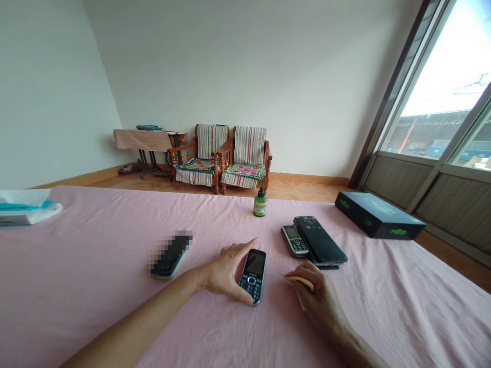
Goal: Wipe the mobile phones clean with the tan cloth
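One blue keypad phone (251, 280) is laid on the pink cloth (115, 240), loosely bracketed by the spread left hand (227, 271). Right of this phone, a tan item (303, 280) is gripped by the right hand (320, 299); beyond it, a green bottle (260, 205) is seen.

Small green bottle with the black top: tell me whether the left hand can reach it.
Probably yes: only pink cloth shows between the left hand and the small green bottle, though that hand spans a dark-blue keypad phone.
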The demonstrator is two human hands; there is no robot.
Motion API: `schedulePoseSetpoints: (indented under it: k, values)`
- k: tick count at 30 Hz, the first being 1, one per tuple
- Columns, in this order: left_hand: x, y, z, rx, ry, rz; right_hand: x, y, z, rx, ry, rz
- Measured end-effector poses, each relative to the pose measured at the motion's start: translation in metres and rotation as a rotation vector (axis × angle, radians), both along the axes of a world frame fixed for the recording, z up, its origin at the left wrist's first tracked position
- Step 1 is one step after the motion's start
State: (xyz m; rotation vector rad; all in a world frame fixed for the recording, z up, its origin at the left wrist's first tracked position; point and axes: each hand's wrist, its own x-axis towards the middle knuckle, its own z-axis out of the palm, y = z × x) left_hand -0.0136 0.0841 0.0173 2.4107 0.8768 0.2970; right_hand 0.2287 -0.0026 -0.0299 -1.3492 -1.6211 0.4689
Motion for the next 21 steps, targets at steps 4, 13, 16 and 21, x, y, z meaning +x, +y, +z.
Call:
schedulePoseSetpoints:
  k: [4,13,16,21]
  values:
    - [0.003,-0.013,-0.007,0.077,-0.071,0.086,0.001,0.000,-0.003,-0.001,-0.013,0.000]
    - [-0.009,-0.060,-0.011,0.186,-0.218,0.112,-0.023,0.019,0.021,0.030,-0.090,0.012]
    - [-0.009,-0.063,-0.015,0.194,-0.237,0.126,-0.039,0.039,0.030,0.099,-0.182,0.007]
    - [-0.008,-0.061,-0.019,0.204,-0.237,0.149,-0.046,0.065,0.021,0.128,-0.249,0.026]
